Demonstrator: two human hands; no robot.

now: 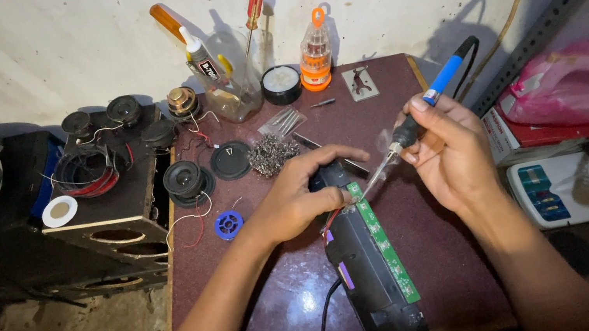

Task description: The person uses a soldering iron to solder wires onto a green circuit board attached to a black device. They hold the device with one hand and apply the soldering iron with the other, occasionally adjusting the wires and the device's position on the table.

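Right hand [450, 153] is gripping a soldering iron [423, 109] pen-style, fingers closed around the black barrel below the blue handle. The tip is pointing down-left and sitting at the top end of a narrow green circuit board [384, 242]; whether it is actually touching the board can't be told.

Left hand [296, 201] is closed over the top end of a long black device [372, 279], thumb and fingers wrapping it and pinning it to the table [269, 303]. The board is lying along the device's right edge, running toward the near table edge. Red wire is showing just under the left hand at the board's top corner. A black cable is trailing off the device's left side toward the front edge.

Behind the hands: a metal wool tip cleaner [271, 153], a small blue solder spool [229, 224], loose speaker drivers [184, 181], a clear jar with screwdrivers [236, 72] and an orange bit set [314, 52] against the wall. A black speaker box [110, 195] is standing just left of the table.
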